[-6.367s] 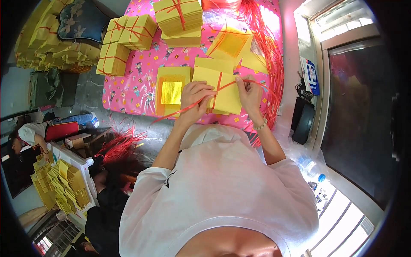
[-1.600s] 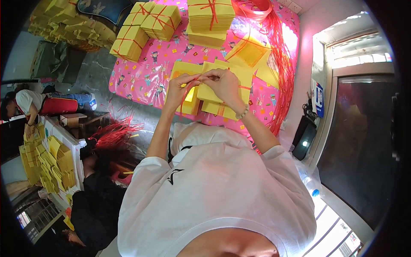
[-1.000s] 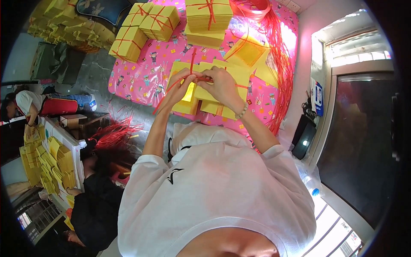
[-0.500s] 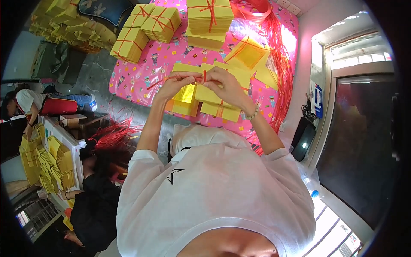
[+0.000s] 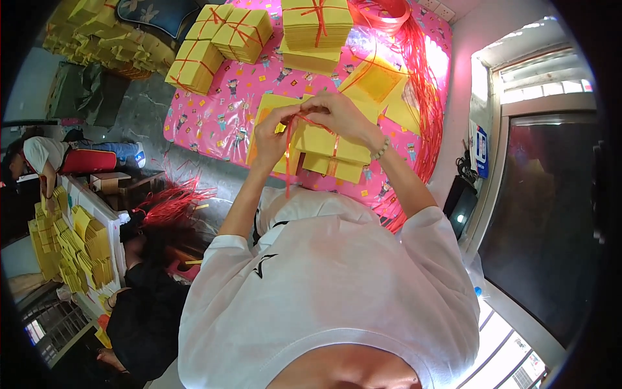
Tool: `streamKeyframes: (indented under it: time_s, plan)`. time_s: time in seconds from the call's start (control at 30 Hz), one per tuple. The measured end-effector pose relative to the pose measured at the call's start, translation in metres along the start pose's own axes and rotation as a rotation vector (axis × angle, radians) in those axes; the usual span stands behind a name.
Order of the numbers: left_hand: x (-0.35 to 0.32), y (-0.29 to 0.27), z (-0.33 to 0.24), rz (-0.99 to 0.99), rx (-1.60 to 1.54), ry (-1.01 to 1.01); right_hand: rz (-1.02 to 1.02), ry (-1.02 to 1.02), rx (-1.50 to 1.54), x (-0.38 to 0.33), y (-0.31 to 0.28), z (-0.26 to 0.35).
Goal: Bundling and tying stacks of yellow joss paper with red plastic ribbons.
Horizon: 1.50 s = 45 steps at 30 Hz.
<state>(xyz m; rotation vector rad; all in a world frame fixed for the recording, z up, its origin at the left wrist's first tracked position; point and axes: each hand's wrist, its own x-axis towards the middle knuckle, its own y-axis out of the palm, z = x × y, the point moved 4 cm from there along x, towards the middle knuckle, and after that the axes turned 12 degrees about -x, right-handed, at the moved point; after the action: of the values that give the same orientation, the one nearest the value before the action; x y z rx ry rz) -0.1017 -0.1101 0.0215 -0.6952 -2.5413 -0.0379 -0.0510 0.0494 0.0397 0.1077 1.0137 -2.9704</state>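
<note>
Both my hands are together above a stack of yellow paper on the pink patterned table cover. My left hand pinches a red plastic strap, whose loose end hangs down toward my lap. My right hand, with a beaded bracelet at the wrist, is closed on the same red strap where it meets the stack. The fingertips partly hide the crossing of the strap. Beneath and beside this stack lie more yellow paper bundles, one bound by a strap.
Tied yellow bundles stand at the far side of the pink table cover. A long hank of red straps runs down its right edge. At left, two people sit by a table with yellow paper; red straps lie on the floor.
My left hand has turned and the strap's loose end, earlier stretched out to the left, now hangs down toward me. My right hand has shifted slightly up and over the stack.
</note>
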Motion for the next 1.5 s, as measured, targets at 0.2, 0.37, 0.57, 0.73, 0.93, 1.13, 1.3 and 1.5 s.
streamKeyframes:
  time_s: [0.2,0.37,0.57,0.73,0.93,1.13,1.3,1.5]
  plan:
    - [-0.011,-0.008,0.023,-0.06,-0.079,-0.143,-0.054,-0.094,-0.211,-0.004,-0.006,0.016]
    - [-0.018,-0.011,0.034,-0.114,-0.262,-0.374,-0.124,-0.02,-0.352,-0.018,-0.013,0.01]
    - [-0.027,-0.009,0.045,-0.113,-0.384,-0.428,-0.153,0.016,-0.428,-0.028,-0.011,0.011]
    - [-0.028,-0.004,0.045,-0.084,-0.432,-0.433,-0.183,-0.006,-0.438,-0.031,-0.01,0.009]
    - [-0.031,-0.003,0.05,-0.11,-0.471,-0.463,-0.309,-0.076,-0.563,-0.046,-0.018,0.002]
    - [-0.034,0.006,0.05,-0.168,-0.673,-0.533,-0.32,-0.049,-0.552,-0.056,-0.018,0.002]
    - [-0.024,0.001,0.029,-0.086,-0.452,-0.339,-0.311,-0.052,-0.554,-0.055,-0.018,-0.002]
    - [-0.01,-0.006,0.03,0.168,-0.416,-0.362,-0.321,-0.083,-0.568,-0.055,-0.017,0.001]
